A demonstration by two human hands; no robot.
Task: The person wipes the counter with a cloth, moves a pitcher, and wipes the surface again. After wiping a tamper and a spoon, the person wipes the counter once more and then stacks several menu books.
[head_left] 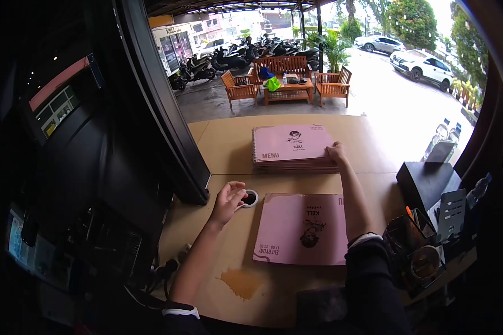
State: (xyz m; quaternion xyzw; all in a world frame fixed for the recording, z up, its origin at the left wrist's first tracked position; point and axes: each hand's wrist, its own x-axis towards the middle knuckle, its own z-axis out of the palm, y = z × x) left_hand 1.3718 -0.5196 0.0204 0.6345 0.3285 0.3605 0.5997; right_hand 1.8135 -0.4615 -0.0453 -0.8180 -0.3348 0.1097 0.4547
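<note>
My right hand [336, 152] grips the right edge of the top pink menu [288, 142] on a stack. This spiral-bound menu reads "KELL coffee" and faces me upright. Below the stack, nearer to me, another pink menu [285, 229] lies flat with its print upside down to me; my right forearm covers part of it. To its left, my left hand [229, 202] hovers with loosely curled fingers apart and nothing seen in them. It is beside a white-rimmed round hole [251, 198] in the counter and partly hides it.
The wooden counter [207, 251] has an orange-brown patch [240, 283] near me. A black box [427, 181] and a dark holder with pens [411, 223] stand at the right. A black post [167, 106] rises at the left. Wooden chairs and a low table [288, 92] are beyond.
</note>
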